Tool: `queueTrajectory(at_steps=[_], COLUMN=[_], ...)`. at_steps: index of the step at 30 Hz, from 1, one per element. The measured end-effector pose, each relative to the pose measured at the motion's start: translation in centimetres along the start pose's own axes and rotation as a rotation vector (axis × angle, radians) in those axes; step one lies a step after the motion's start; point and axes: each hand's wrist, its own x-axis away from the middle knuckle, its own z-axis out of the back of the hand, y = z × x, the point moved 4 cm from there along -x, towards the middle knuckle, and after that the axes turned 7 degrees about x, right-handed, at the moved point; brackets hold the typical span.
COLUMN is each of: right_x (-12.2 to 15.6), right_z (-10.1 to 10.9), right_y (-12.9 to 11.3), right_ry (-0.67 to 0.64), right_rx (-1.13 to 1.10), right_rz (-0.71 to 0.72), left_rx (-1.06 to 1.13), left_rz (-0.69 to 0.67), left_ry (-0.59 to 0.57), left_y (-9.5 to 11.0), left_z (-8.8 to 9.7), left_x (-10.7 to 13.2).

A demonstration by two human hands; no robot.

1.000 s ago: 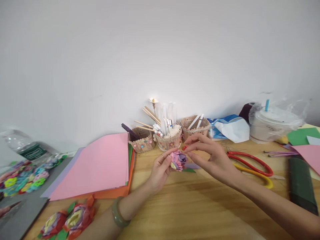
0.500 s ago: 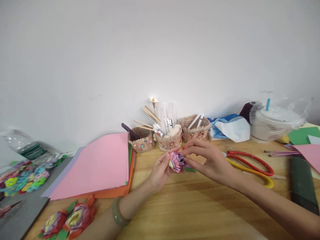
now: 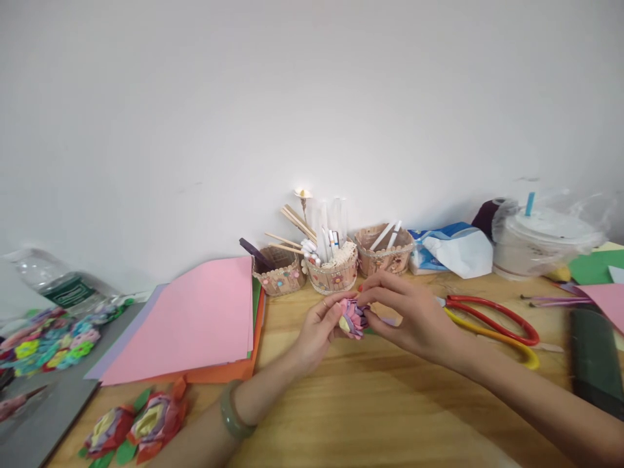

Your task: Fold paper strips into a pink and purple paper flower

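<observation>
Above the wooden table I hold a small paper flower with pink, purple and yellow petals between both hands. My left hand, with a ring and a green bangle on the wrist, grips the flower from the left. My right hand pinches its petals from the right with thumb and fingertips. A green leaf piece pokes out below the flower.
Three small woven baskets with sticks and pens stand behind my hands. Pink paper sheets lie left, finished paper flowers at front left. Red and yellow scissors, a dark green roll, a lidded cup and a blue-white pack are right.
My right hand has closed in from above the flower and now pinches its petals. The flower has turned slightly in my left hand. The view has shifted a little.
</observation>
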Motion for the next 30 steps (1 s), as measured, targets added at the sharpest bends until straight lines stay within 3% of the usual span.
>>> queueTrajectory(at_steps=[6, 11, 15, 20, 24, 30], right_x=[-0.1, 0.2, -0.2, -0.6, -0.3, 0.0], right_z=[0.4, 0.4, 1.2, 0.6, -0.3, -1.2], right_y=[-0.7, -0.5, 0.0, 1.2, 2.4, 2.5], right_ry=[0.066, 0.120, 0.157, -0.051, -0.122, -0.268], right_rx=[0.246, 0.179, -0.089, -0.316, -0.422, -0.540], right_rz=[0.167, 0.165, -0.043, -0.408, -0.617, -0.744], left_rx=[-0.014, 0.017, 0.034, -0.048, -0.128, -0.113], left_rz=[0.001, -0.014, -0.072, -0.157, -0.256, -0.327], left_ry=[0.010, 0.015, 0.019, 0.028, -0.004, -0.039], left_y=[0.1, 0.2, 0.6, 0.9, 0.9, 0.8], left_z=[0.0, 0.0, 0.0, 0.4, 0.8, 0.7], left_x=[-0.1, 0.0, 0.0, 0.0, -0.1, -0.2])
